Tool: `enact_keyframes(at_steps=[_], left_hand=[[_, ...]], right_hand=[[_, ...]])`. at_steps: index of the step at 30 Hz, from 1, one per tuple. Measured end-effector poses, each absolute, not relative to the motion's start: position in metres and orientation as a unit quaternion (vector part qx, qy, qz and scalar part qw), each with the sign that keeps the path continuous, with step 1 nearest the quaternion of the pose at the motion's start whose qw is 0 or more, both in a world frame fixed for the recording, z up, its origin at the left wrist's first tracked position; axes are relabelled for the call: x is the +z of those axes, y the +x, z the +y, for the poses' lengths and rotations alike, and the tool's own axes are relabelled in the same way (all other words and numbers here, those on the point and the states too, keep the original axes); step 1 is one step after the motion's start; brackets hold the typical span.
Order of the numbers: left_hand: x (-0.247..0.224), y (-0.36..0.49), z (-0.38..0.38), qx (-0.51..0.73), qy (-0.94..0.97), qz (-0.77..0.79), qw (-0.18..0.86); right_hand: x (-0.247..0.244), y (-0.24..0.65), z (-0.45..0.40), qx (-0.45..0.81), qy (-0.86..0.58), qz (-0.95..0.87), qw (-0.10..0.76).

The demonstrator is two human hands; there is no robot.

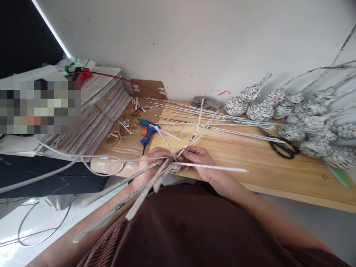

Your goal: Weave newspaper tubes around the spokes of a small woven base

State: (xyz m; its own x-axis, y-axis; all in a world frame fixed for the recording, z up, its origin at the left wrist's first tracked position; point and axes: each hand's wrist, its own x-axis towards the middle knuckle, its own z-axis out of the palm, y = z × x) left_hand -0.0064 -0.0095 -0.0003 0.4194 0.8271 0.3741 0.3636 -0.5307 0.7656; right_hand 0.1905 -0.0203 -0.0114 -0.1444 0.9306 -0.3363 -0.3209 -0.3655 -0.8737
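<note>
Paper-strand weave (175, 169) at the near edge of the wooden table (250, 155), between the hands; its own long axis hidden by fingers; loose strands (222, 168) splay out, the longest leftward and back toward the wearer, one nearly straight right, others away toward the wall (180, 44); right hand (197, 156) pinched narrow at the strands' base; left hand (150, 161) closed about the weave's left side, fingertips partly hidden.

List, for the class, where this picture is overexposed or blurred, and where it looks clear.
In the head view, the floor at lower left is washed out by glare; also in the head view, the nearest ends of the paper strips look soft; in that same head view, the glue gun has fairly clear outlines.
</note>
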Motion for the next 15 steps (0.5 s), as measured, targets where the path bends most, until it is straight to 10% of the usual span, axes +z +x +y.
enact_keyframes(at_steps=[15], left_hand=[[0.021, -0.008, 0.005, 0.258, 0.906, 0.228, 0.245]], right_hand=[[0.017, 0.207, -0.008, 0.662, -0.465, -0.446, 0.382]])
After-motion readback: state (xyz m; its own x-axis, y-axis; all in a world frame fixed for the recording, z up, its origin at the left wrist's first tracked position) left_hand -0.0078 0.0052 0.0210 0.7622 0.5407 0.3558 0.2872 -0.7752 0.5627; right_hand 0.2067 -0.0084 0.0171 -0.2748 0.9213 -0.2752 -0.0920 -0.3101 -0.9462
